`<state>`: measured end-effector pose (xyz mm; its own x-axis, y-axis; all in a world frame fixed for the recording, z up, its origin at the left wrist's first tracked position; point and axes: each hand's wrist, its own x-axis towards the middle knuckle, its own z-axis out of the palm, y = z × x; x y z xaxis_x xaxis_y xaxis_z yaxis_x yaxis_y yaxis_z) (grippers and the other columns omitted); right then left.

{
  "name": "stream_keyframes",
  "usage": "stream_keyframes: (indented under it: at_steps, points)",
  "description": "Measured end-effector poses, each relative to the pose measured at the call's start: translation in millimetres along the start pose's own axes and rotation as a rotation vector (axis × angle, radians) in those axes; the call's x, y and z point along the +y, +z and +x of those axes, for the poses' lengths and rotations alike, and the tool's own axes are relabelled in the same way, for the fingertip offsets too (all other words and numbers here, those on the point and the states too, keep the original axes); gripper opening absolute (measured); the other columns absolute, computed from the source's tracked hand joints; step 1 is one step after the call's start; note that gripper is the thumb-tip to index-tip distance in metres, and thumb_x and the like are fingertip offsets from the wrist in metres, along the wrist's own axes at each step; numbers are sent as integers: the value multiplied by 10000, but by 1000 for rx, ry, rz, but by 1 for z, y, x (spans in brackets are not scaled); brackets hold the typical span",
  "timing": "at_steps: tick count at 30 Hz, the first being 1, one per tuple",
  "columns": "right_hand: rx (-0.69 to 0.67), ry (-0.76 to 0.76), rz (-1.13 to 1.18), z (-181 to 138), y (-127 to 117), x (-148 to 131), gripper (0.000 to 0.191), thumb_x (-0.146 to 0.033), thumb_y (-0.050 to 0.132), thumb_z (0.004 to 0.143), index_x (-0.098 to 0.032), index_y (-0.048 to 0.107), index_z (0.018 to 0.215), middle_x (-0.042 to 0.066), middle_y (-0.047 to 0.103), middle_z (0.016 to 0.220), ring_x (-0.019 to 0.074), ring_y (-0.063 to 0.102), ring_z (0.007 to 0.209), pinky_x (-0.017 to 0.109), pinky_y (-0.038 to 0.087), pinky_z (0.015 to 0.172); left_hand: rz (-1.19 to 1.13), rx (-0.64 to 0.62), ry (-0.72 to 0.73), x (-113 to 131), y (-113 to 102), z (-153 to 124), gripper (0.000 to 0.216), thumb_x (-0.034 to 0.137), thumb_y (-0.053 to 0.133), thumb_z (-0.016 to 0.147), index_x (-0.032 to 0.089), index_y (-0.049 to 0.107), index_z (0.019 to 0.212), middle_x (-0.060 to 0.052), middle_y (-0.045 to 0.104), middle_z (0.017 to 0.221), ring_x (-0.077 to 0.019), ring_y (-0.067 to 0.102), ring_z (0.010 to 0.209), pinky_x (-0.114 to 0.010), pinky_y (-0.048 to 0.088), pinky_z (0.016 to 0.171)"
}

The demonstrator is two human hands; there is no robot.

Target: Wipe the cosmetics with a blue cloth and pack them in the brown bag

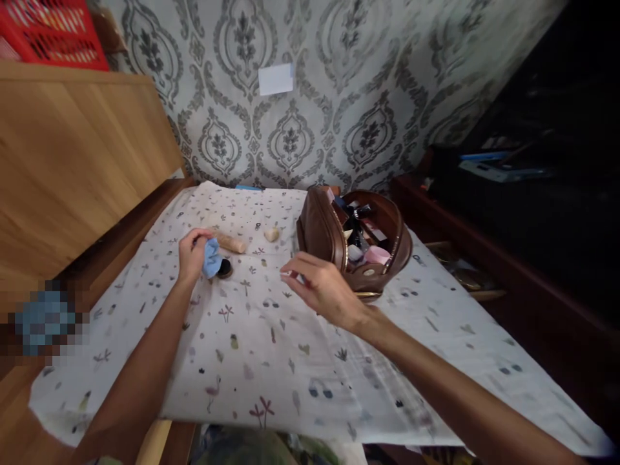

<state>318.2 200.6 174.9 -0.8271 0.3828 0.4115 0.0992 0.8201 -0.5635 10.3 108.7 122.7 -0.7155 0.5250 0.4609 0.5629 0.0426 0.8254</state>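
Observation:
My left hand (192,253) is closed on a small light-blue cloth (212,257), pressing it against a small dark round object (225,267) that lies on the patterned white cloth (271,349). A tan cylindrical piece (231,243) sits just behind that hand. My right hand (323,289) hovers over the cloth with its fingers loosely curled and apart, holding nothing. It is just left of an open brown leather pouch (322,234) filled with several cosmetic items.
A small beige lump (272,234) lies near the pouch. A wooden cabinet side (72,168) rises at the left with a red crate (53,32) on top. Dark wooden furniture (508,258) and clutter stand at the right. Patterned wallpaper (310,97) backs the table.

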Motion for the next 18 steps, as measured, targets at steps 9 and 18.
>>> stream_keyframes:
  at_steps: [9,18]
  points:
    - [-157,380,364,17,79,12,248,-217,630,872,-160,684,1108,65,692,977,138,643,751,262,517,651,374,-653,190,13,-12,-13,263,433,649,799,238,732,954,-52,718,975,-244,648,878,-323,509,787]
    - [28,591,1068,1,110,14,489,-492,801,725,-187,647,1074,13,646,882,151,696,706,253,521,579,579,-611,290,26,-11,-53,287,393,501,940,230,661,1115,-71,635,1064,-254,645,962,-349,507,822]
